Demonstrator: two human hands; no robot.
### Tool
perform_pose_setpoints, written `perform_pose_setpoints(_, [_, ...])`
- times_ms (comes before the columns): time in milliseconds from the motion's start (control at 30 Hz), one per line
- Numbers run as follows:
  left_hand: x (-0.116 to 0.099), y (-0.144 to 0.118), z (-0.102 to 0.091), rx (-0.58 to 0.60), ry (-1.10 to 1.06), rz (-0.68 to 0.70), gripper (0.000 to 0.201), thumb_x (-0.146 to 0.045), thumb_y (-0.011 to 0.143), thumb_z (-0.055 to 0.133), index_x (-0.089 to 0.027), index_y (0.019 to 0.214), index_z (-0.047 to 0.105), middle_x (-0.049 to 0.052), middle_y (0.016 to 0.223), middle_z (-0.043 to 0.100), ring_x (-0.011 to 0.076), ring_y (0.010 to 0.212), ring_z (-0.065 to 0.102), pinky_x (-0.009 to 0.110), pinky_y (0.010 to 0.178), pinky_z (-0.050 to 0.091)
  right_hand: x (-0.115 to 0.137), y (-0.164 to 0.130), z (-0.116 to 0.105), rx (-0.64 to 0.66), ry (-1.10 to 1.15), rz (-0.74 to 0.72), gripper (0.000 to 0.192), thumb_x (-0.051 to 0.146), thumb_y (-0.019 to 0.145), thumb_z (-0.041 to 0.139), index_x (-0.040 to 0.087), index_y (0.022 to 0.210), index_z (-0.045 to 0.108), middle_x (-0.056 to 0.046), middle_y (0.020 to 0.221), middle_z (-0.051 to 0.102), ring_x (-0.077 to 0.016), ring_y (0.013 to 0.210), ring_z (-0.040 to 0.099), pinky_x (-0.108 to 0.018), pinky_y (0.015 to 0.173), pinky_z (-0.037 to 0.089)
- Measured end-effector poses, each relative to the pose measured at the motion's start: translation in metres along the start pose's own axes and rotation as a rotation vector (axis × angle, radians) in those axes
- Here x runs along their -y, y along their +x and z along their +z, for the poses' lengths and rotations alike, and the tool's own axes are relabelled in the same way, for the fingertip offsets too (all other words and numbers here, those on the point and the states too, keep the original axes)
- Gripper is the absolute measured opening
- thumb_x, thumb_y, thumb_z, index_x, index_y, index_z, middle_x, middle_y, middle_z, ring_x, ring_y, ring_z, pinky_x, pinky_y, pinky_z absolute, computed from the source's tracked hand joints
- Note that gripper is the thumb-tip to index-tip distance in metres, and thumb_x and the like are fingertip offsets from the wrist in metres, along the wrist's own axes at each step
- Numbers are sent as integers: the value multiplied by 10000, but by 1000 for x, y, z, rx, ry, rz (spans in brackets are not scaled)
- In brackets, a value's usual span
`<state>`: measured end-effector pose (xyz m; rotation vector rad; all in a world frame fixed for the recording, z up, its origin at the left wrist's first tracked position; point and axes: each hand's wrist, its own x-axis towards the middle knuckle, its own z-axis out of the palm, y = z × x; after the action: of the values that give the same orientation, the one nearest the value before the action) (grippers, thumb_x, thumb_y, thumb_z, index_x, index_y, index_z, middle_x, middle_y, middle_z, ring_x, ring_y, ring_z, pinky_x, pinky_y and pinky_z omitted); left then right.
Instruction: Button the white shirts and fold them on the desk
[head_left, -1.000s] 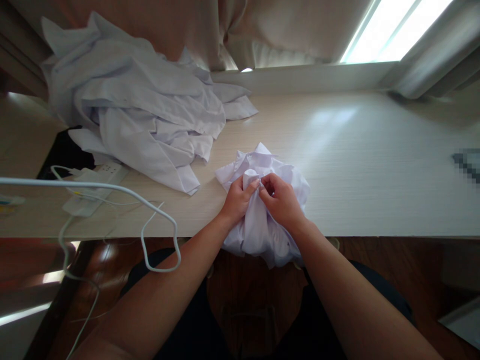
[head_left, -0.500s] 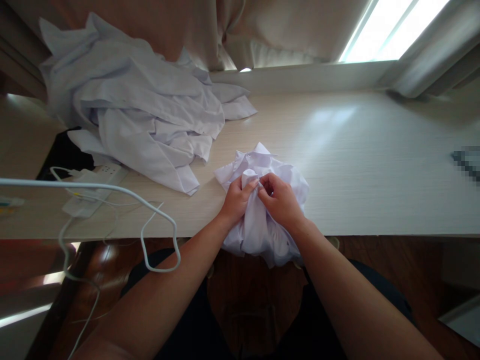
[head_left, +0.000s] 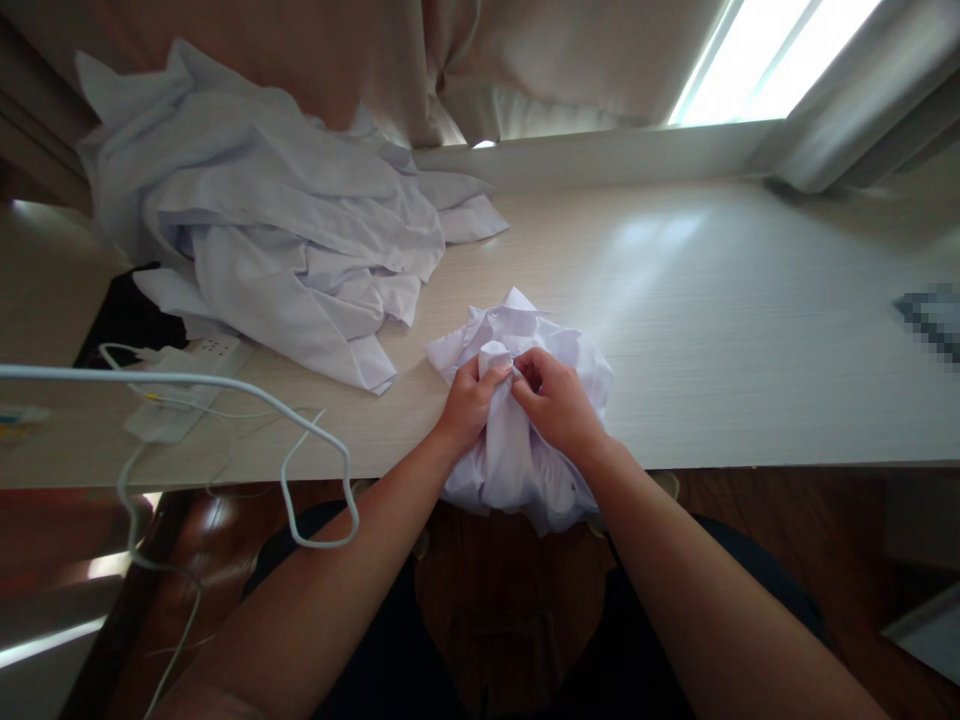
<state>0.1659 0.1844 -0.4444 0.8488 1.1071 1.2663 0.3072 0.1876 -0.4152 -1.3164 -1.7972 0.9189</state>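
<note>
A crumpled white shirt [head_left: 517,450] lies at the near edge of the pale wooden table [head_left: 712,330], partly hanging over it. My left hand [head_left: 469,402] pinches a fold of the shirt near its top. My right hand [head_left: 556,402] grips the same cloth right beside it, fingertips almost touching the left hand's. Both hands sit on top of the bundle.
A heap of white garments [head_left: 277,230] covers the table's far left. A white power strip [head_left: 191,375] with white cables [head_left: 300,440] lies at the left edge. Beige curtains [head_left: 487,60] and a bright window [head_left: 765,60] stand behind. A blurred object [head_left: 934,315] sits far right.
The hands keep working the same fold with tiny finger shifts. The view has drifted slightly, nothing else has moved.
</note>
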Motion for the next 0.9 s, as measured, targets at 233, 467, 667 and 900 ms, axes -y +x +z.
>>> perform_pose_setpoints(233, [-2, -2, 3, -12, -11, -16, 258, -374, 788, 709, -157, 925, 683, 46, 889, 698, 182, 800, 645, 298, 774, 505, 0, 1, -1, 4, 5, -1, 38, 247, 833, 534, 221, 847, 558, 18, 690, 568, -151, 641, 516, -290, 603, 365])
perform_pose_setpoints(467, [-1, -3, 3, 2, -20, -19, 281, -373, 805, 695, -149, 974, 678, 60, 923, 704, 192, 835, 654, 307, 795, 515, 0, 1, -2, 5, -5, 2, 48, 239, 835, 533, 220, 857, 571, 16, 687, 573, -152, 637, 513, -291, 601, 358])
perform_pose_setpoints(667, [-3, -3, 4, 3, -16, -29, 296, -387, 797, 702, -152, 975, 674, 61, 933, 705, 192, 839, 656, 308, 800, 517, 2, 1, -2, 10, -12, 0, 46, 240, 837, 530, 219, 854, 567, 17, 689, 573, -151, 639, 510, -288, 604, 354])
perform_pose_setpoints(900, [-1, -3, 4, 9, -32, -29, 302, -395, 802, 707, -151, 975, 671, 56, 921, 699, 188, 830, 652, 304, 798, 512, 2, 0, -2, 9, 3, -13, 43, 234, 840, 531, 212, 852, 564, 21, 690, 564, -141, 638, 506, -284, 601, 343])
